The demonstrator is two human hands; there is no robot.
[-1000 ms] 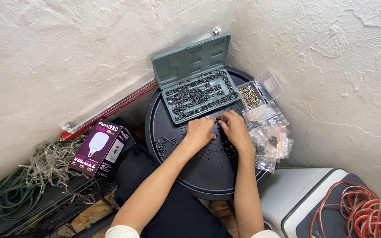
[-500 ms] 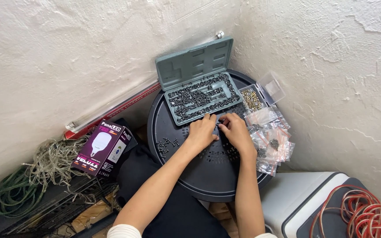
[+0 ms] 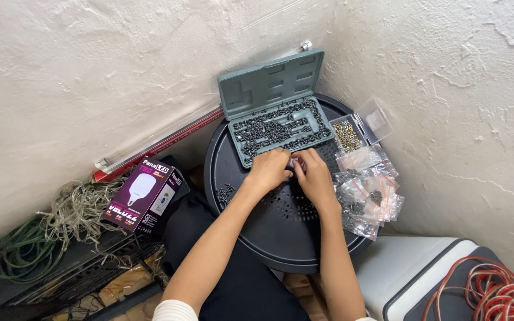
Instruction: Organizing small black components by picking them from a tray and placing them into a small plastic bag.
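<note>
Hands sorting tiny dark screws at a grey case

Left hand [image 3: 269, 169] and right hand [image 3: 313, 175] meet at the near edge of the grey case [image 3: 281, 128], fingers curled and pinched on something tiny between them; I cannot tell what it is. The case lies open at 12 o'clock on the round black surface [image 3: 281, 238], and its tray looks nearly full of small dark screws [image 3: 278, 128]. A few loose screws [image 3: 226, 193] lie at 9 o'clock, so a bit of sorting seems left. The case's long side runs from 9 to 3 o'clock, tipped up a little at the right, with its lid standing against the wall. Small clear bags [image 3: 367, 190] are piled at 3 o'clock. A little clear box [image 3: 358, 128] sits at 2 o'clock. A purple bulb box [image 3: 144, 193] lies off at 9 o'clock.
</note>
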